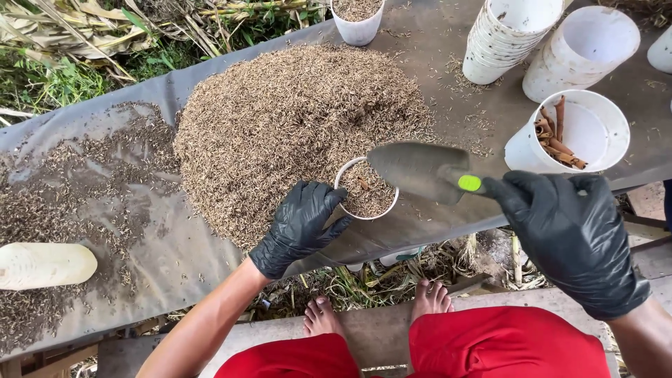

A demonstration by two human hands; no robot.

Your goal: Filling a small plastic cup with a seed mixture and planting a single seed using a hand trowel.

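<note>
At the worktop's near edge, the left hand (299, 225) curls round a white cup (366, 189) of husks, steadying it; the right hand (568, 234) grips a trowel (420, 170) level above it, beside the husk pile (301, 126).

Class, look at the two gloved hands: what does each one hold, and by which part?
The right hand holds a trowel by its handle. The left hand grips the side of a white cup filled with husks.

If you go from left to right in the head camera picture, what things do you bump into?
Pale bottle lying on its side → big heap of husks → left hand in a black glove → small white cup of husks → trowel → right hand → white cup with cinnamon sticks.
</note>
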